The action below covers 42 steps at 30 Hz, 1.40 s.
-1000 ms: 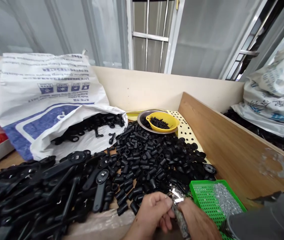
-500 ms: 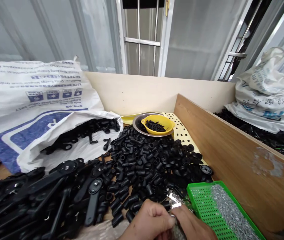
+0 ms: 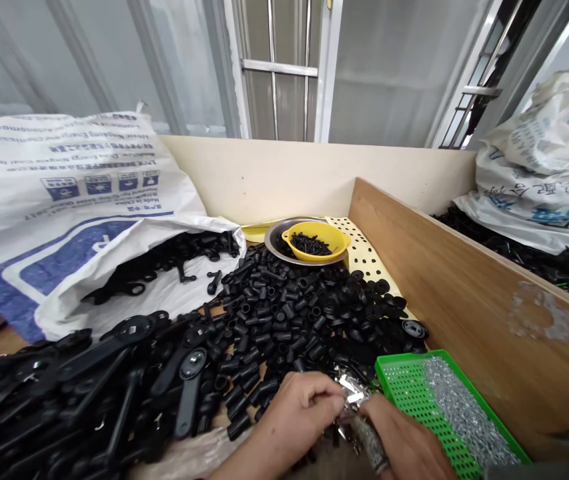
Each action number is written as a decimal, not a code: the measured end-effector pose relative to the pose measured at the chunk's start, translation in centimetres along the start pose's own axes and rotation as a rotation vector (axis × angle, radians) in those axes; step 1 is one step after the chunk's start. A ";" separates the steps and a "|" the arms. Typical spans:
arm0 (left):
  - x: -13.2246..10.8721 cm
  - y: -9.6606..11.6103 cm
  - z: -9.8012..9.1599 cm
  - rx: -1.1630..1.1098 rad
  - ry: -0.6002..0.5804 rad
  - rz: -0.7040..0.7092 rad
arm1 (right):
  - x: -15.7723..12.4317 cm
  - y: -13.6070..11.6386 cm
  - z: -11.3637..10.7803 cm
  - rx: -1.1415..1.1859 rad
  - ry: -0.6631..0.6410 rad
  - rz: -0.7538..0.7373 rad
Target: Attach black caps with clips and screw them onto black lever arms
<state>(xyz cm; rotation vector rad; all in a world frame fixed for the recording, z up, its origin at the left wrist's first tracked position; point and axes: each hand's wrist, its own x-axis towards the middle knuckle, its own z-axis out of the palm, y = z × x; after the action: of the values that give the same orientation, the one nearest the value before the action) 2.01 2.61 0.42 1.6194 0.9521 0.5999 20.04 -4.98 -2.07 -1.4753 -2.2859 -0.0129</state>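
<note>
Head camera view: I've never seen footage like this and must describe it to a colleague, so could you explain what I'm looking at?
There is no machine here: a person works with two bare hands, seen by one camera worn on the head, looking forward and down.

Black tubes are heaped mid-table, with longer black handles to the left. Behind those, a white bag lies open with black parts inside. Farther back, a yellow bowl of small black pieces sits over a metal dish. A green tray at right holds silvery bits.

The left hand pinches thumb and finger together; anything between them is too small to tell. A grey, speckled rod runs beside the right hand; whether it is gripped is unclear.
</note>
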 end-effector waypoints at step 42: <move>-7.5 -5.3 -3.7 0.661 0.044 0.325 | 2.4 -6.7 3.7 -0.255 -0.339 0.006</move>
<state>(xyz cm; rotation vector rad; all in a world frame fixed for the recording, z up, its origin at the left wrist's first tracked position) -6.44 -1.19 -3.02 2.3900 0.9842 0.5707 12.06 -5.02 -3.21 -1.7234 -2.6283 -0.0584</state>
